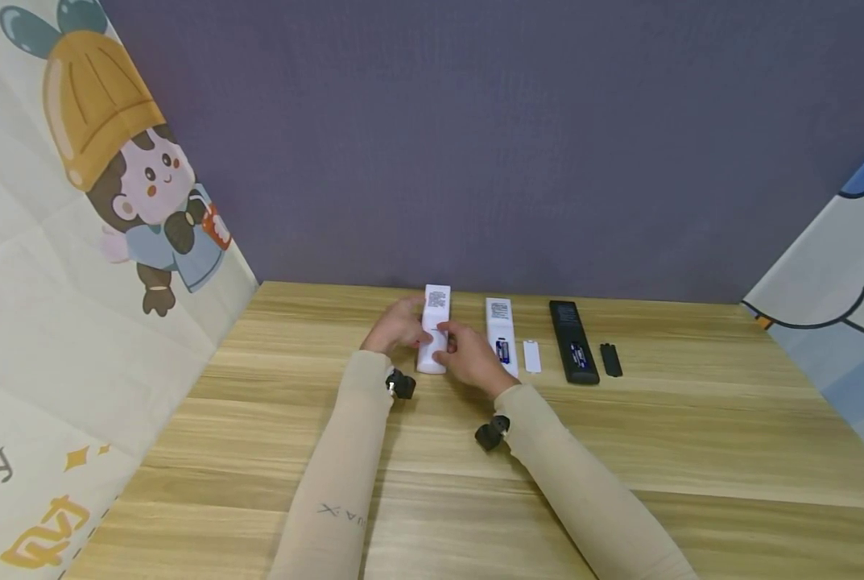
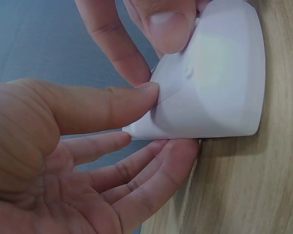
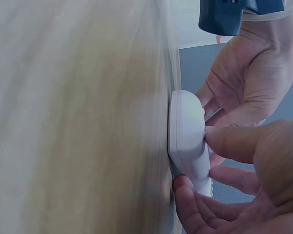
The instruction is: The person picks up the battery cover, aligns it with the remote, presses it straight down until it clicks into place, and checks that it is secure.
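Observation:
A white remote control (image 1: 435,334) lies back side up on the table, its printed label at the far end. My left hand (image 1: 399,326) holds it from the left; in the left wrist view the thumb (image 2: 112,105) presses on the back while the other fingers lie along the side. My right hand (image 1: 470,354) grips the same remote from the right. In the right wrist view its thumb (image 3: 234,141) rests on the back near the rounded end, and a fingertip touches the lower edge. The battery cover's seam shows beside my left thumb.
Right of my hands lies a second white remote (image 1: 500,322) with blue batteries in its uncovered compartment, its white cover (image 1: 531,356) beside it. Farther right are a black remote (image 1: 569,330), also uncovered with batteries inside, and a black cover (image 1: 610,360). A dark partition (image 1: 504,161) borders the table's back.

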`<state>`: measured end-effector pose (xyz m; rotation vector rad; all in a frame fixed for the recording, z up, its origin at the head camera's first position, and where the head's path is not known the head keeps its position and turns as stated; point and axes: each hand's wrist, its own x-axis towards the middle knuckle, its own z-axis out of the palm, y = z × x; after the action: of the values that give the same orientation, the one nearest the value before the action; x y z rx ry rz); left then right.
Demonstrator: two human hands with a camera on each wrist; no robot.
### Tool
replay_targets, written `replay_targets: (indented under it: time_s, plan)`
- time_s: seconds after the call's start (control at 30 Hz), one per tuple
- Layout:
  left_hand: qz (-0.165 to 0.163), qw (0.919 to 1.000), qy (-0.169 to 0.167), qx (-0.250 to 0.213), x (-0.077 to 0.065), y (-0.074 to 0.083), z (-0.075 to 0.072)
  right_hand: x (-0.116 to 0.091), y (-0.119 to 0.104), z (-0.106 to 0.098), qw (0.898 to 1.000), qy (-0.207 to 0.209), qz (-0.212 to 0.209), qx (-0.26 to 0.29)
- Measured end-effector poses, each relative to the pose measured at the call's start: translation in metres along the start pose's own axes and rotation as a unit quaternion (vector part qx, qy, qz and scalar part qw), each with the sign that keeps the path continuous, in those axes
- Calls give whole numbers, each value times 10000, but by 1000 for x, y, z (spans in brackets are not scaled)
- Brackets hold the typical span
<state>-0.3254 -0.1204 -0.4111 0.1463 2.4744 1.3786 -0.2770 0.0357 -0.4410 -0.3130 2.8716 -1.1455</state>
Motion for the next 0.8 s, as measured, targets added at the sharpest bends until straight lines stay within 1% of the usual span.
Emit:
replay_targets:
  time_s: [0.1,0.23,0.43,0.53,0.67,0.8]
  plan:
    - [22,10000,28,13,-1,0,0,0,0,1,10000,-14,-11,-45]
    - [56,9998,115,161,-1,-1,1,0,0,2,9999,-32,-37,-111]
    - [139,9982,360,449,-1,-2,2,0,2,3,9998,-119,-40,-164]
    - [159,9969,464,613,-1,-2,2,0,2,3,9996,-124,-128,-216]
    - [137,9951,584,782,-2,0,3,-1,1,3,9992,-91,-243,-302]
    - [120,9939,660,879,-4,1,3,-2,0,3,9993,-117,-188,-304]
